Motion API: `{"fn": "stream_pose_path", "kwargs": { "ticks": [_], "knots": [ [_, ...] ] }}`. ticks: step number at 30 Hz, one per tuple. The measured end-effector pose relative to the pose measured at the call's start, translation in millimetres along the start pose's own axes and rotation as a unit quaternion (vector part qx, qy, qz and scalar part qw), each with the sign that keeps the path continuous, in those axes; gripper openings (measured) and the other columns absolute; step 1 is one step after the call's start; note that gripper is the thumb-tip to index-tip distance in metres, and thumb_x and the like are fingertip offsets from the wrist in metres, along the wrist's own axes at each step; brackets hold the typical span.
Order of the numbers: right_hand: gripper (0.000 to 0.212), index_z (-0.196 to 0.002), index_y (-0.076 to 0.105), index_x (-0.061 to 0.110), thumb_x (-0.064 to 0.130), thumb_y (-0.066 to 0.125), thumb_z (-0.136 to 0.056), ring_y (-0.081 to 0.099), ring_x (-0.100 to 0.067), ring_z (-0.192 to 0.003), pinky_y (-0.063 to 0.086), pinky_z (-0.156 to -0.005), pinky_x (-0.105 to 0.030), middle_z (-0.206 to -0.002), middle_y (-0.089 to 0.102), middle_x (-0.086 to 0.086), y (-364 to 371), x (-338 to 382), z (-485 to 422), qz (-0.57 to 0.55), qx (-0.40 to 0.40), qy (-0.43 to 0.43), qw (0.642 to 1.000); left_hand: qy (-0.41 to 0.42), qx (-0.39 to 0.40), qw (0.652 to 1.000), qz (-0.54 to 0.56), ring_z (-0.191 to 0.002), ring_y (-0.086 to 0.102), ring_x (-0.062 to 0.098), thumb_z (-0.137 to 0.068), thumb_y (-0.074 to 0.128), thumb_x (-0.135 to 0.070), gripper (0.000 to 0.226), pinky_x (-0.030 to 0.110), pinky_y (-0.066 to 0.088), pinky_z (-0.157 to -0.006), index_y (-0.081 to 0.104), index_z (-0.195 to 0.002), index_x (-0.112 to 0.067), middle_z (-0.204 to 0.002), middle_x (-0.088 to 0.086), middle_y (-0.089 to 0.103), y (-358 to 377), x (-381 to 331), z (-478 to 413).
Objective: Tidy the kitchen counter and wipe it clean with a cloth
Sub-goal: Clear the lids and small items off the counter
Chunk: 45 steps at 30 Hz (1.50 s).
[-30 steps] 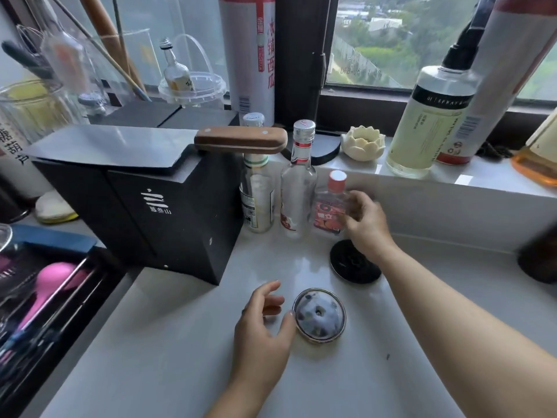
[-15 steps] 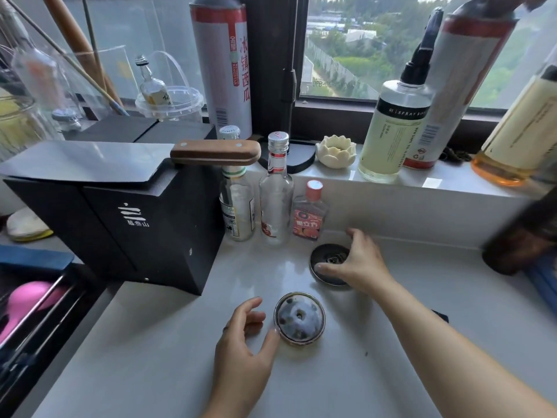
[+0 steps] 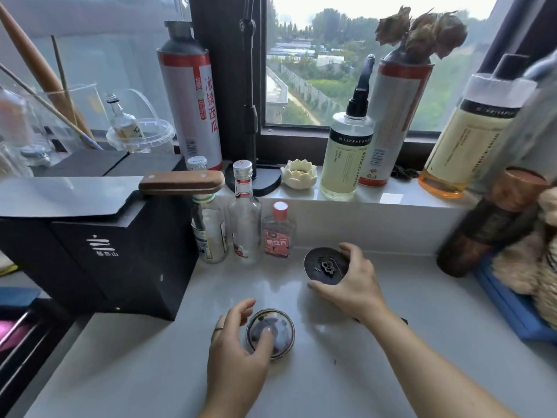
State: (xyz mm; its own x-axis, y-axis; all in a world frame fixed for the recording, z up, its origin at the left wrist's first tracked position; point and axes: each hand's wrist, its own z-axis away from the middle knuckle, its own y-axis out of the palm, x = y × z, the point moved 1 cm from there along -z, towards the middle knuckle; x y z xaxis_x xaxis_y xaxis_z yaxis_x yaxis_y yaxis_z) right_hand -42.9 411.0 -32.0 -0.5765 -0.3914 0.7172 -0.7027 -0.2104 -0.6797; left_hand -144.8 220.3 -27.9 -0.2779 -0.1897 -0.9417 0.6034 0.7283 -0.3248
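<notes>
On the pale counter my right hand grips a dark round lid by its rim and tilts it up, its underside facing me. My left hand curls round a small round dish with dark contents, thumb on its rim. Three small bottles stand against the ledge: a green-capped one, a clear red-labelled one and a short red-capped one. No cloth is visible.
A black box with a cleaver on top stands at the left. The window ledge carries tall cans, a spray bottle and a lotus holder. A dark wooden bottle and a blue tray are at the right.
My right hand has taken hold of the dark lid and lifted its edge off the counter. My left hand has closed onto the small dish.
</notes>
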Motion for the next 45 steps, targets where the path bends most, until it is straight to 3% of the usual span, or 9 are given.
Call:
{"fn": "stream_pose_path", "kwargs": {
  "ticks": [2, 6, 10, 14, 18, 24, 30, 37, 45],
  "knots": [
    [0.091, -0.127, 0.04, 0.016, 0.035, 0.086, -0.051, 0.042, -0.022, -0.116, 0.032, -0.089, -0.021, -0.124, 0.053, -0.004, -21, -5, 1, -0.016, -0.032, 0.005, 0.999, 0.02, 0.011, 1.0, 0.006, -0.1, 0.05, 0.005, -0.076, 0.065, -0.009, 0.042, 0.008, 0.036, -0.075, 0.049, -0.099, -0.04, -0.105, -0.008, 0.055, 11, -14, -4],
    [0.09, -0.128, 0.041, 0.016, 0.034, 0.086, -0.052, 0.045, -0.025, -0.117, 0.034, -0.091, -0.024, -0.124, 0.056, -0.009, -68, -19, -10, -0.014, -0.104, 0.028, 0.994, 0.073, 0.01, 0.997, -0.022, -0.091, 0.048, -0.005, -0.073, 0.068, -0.011, 0.042, 0.019, 0.032, -0.076, 0.053, -0.105, -0.035, -0.108, -0.006, 0.054, 34, -32, -9],
    [0.09, -0.129, 0.039, 0.011, 0.035, 0.084, -0.055, 0.046, -0.031, -0.119, 0.039, -0.098, -0.035, -0.126, 0.056, -0.014, -114, -30, -41, 0.008, -0.167, 0.053, 0.984, 0.081, -0.01, 0.993, -0.087, -0.095, 0.054, 0.026, -0.068, 0.071, -0.019, 0.042, 0.033, 0.042, -0.079, 0.06, -0.108, -0.028, -0.11, -0.002, 0.055, 48, -38, -10],
    [0.094, -0.132, 0.034, 0.011, 0.039, 0.083, -0.057, 0.041, -0.033, -0.123, 0.038, -0.1, -0.038, -0.128, 0.053, -0.015, -131, -31, -79, 0.012, -0.164, 0.06, 0.985, 0.099, -0.035, 0.989, -0.104, -0.092, 0.056, 0.031, -0.051, 0.062, -0.03, 0.05, 0.035, 0.042, -0.079, 0.066, -0.1, -0.023, -0.098, 0.0, 0.057, 53, -35, -9],
    [0.097, -0.133, 0.03, 0.011, 0.044, 0.081, -0.058, 0.038, -0.034, -0.124, 0.038, -0.099, -0.039, -0.131, 0.049, -0.016, -127, -28, -110, 0.026, -0.147, 0.06, 0.987, 0.074, -0.052, 0.986, -0.137, -0.088, 0.057, 0.034, -0.054, 0.079, -0.013, 0.046, 0.036, 0.044, -0.08, 0.068, -0.099, -0.02, -0.099, 0.008, 0.061, 51, -24, -14],
    [0.099, -0.137, 0.027, 0.009, 0.046, 0.077, -0.06, 0.039, -0.037, -0.123, 0.038, -0.099, -0.04, -0.132, 0.05, -0.015, -120, -29, -136, 0.046, -0.133, 0.085, 0.986, 0.06, -0.067, 0.991, -0.095, -0.107, 0.048, 0.024, -0.05, 0.061, -0.03, 0.057, 0.029, 0.036, -0.086, 0.063, -0.107, -0.025, -0.102, 0.0, 0.056, 44, -14, -10],
    [0.101, -0.138, 0.026, 0.01, 0.047, 0.078, -0.059, 0.037, -0.038, -0.124, 0.037, -0.101, -0.041, -0.134, 0.048, -0.017, -118, -32, -137, 0.068, -0.129, 0.082, 0.986, 0.033, -0.063, 0.992, -0.101, -0.112, 0.044, 0.023, -0.06, 0.078, -0.009, 0.054, 0.028, 0.032, -0.086, 0.061, -0.108, -0.028, -0.106, 0.001, 0.056, 41, -9, -9],
    [0.101, -0.139, 0.021, 0.01, 0.044, 0.078, -0.062, 0.042, -0.036, -0.126, 0.039, -0.102, -0.044, -0.139, 0.044, -0.019, -117, -29, -128, 0.058, -0.145, 0.061, 0.986, 0.055, -0.052, 0.992, -0.1, -0.108, 0.047, 0.025, -0.052, 0.067, -0.03, 0.057, 0.034, 0.038, -0.089, 0.062, -0.108, -0.026, -0.102, 0.001, 0.054, 42, -7, -8],
    [0.098, -0.138, 0.026, 0.006, 0.04, 0.079, -0.064, 0.034, -0.033, -0.132, 0.03, -0.11, -0.043, -0.142, 0.04, -0.017, -120, -24, -108, 0.076, -0.145, 0.029, 0.986, 0.026, -0.034, 0.993, -0.11, -0.113, 0.045, 0.029, -0.054, 0.083, -0.014, 0.064, 0.037, 0.036, -0.096, 0.06, -0.113, -0.024, -0.114, 0.009, 0.056, 40, -5, -11]
  ]
}}
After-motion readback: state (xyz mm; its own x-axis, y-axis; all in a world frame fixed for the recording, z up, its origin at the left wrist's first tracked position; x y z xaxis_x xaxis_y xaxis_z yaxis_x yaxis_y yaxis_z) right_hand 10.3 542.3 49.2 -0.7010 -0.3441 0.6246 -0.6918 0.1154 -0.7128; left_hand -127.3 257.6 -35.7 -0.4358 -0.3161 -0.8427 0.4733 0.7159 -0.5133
